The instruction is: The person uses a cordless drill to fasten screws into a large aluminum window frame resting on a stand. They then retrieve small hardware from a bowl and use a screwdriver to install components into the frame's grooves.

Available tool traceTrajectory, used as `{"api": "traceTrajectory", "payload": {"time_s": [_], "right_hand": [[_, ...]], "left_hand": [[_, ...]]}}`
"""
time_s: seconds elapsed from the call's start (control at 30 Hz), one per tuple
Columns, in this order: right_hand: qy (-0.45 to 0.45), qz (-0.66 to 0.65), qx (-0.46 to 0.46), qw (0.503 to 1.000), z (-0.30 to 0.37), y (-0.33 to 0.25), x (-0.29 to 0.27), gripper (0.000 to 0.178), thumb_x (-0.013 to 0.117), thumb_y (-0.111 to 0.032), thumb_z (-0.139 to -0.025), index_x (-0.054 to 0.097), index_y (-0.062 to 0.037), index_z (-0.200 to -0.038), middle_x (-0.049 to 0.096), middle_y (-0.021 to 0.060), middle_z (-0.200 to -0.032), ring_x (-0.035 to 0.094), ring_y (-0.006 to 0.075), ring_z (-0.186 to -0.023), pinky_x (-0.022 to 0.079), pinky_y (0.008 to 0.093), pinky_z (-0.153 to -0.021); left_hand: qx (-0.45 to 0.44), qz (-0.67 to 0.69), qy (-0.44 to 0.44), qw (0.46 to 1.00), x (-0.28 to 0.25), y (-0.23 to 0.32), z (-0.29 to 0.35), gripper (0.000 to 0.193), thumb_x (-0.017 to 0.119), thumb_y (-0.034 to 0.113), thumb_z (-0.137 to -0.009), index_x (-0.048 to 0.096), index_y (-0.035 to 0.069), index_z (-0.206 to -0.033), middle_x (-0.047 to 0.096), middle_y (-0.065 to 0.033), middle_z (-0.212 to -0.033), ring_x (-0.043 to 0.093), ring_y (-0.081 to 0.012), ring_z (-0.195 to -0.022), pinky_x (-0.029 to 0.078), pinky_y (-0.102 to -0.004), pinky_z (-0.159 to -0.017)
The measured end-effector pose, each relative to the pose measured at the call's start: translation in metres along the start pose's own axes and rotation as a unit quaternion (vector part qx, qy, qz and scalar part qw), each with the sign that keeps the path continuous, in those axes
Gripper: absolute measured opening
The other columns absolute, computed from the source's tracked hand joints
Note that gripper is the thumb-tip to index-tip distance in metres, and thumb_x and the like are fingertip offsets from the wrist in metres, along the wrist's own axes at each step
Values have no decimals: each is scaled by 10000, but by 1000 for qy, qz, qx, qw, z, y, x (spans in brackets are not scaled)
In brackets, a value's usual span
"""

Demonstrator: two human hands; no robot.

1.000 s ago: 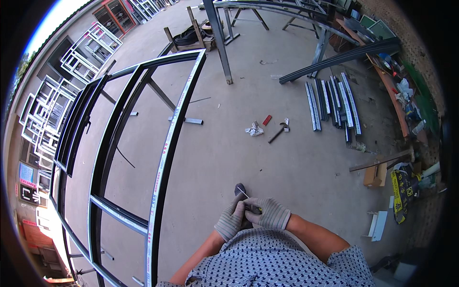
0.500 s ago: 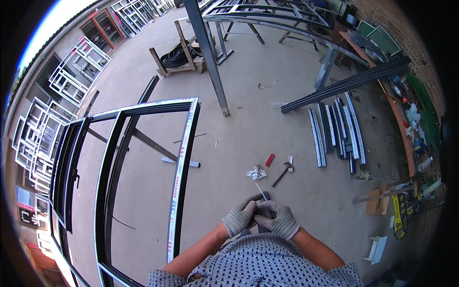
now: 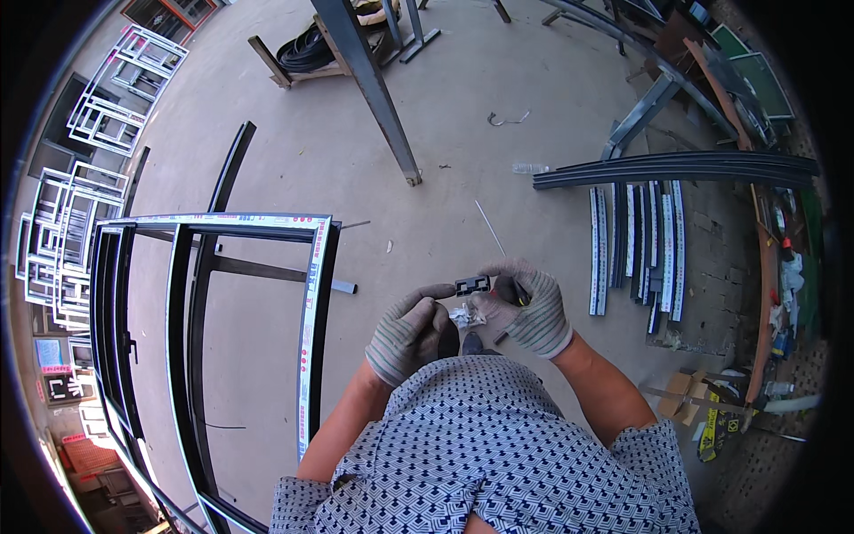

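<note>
- Frames (image 3: pixel 107 109), white, several deep, are standing along the building wall, far left.
- Large frame (image 3: pixel 307 356), dark, printed film covering its face, is lying beside the person's left arm, apart from both hands.
- Black coil (image 3: pixel 307 52) is sitting on a wooden stand beyond the frame.
- Steel post (image 3: pixel 369 89) is standing on the concrete ahead of the person.
- Left hand (image 3: pixel 405 343), in a striped grey glove: its index finger is reaching to the black part's left end, other fingers curling inward; whether they are gripping anything, I am unable to tell.
- Black part (image 3: pixel 472 286), small, slotted, is sitting between both hands, before the person's body.
- Thin-shafted tool (image 3: pixel 491 230) is pointing away from the person, its handle partly hiding in the right glove.
- Right hand (image 3: pixel 536 311), gloved alike: its fingers are wrapping the tool's handle, thumb and forefinger pinching the black part.
- Short profiles (image 3: pixel 630 231) are lying side by side on the ground.
- Long dark profiles (image 3: pixel 676 169) are extending just beyond these, bundled.
- Cardboard box (image 3: pixel 681 394) is resting nearer the person, far right.
</note>
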State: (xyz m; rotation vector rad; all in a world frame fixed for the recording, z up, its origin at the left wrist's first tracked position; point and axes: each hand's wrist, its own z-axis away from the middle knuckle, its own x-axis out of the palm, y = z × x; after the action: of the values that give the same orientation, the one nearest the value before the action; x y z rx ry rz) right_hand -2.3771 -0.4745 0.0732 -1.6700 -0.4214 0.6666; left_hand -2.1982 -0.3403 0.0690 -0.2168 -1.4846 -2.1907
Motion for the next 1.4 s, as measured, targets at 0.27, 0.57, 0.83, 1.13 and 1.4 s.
{"api": "traceTrajectory", "payload": {"time_s": [0.27,0.57,0.83,1.13,1.4], "right_hand": [[36,19,13,999,-164,46,-29,311,815,-103,-853,677,-103,-1132,503,-69,-656,430,24,-570,363,224,-514],[105,72,112,986,-372,65,-78,303,795,-156,-865,696,-83,-1143,488,-59,-634,417,41,-559,349,236,-516],[68,15,112,991,-527,125,-103,221,729,-157,-906,709,-59,-1104,551,-45,-669,482,27,-595,413,233,-548],[-83,7,73,994,-760,162,-167,231,726,-122,-904,707,-34,-1116,551,-40,-686,483,46,-632,412,245,-560],[-229,7,-67,971,-953,147,-181,271,734,-18,-880,708,-50,-1148,627,-5,-789,533,48,-665,460,237,-600]], "left_hand": [[-71,66,-60,993,-18,86,-194,329,548,313,-1068,598,34,-1234,490,57,-738,400,-36,-565,306,-192,-501],[-71,-125,-86,986,-38,218,-412,297,589,263,-1048,652,14,-1197,595,22,-828,517,-65,-682,442,-233,-616],[22,-247,-15,969,-59,269,-551,248,639,206,-1011,698,2,-1140,661,-4,-846,573,-63,-756,498,-237,-687],[69,-198,136,968,-76,327,-719,275,695,93,-969,662,-15,-1219,729,-72,-1050,655,-109,-972,545,-274,-890],[196,-179,262,928,-88,417,-809,269,704,49,-941,676,4,-1205,729,-61,-1015,654,-98,-916,546,-265,-820]]}}
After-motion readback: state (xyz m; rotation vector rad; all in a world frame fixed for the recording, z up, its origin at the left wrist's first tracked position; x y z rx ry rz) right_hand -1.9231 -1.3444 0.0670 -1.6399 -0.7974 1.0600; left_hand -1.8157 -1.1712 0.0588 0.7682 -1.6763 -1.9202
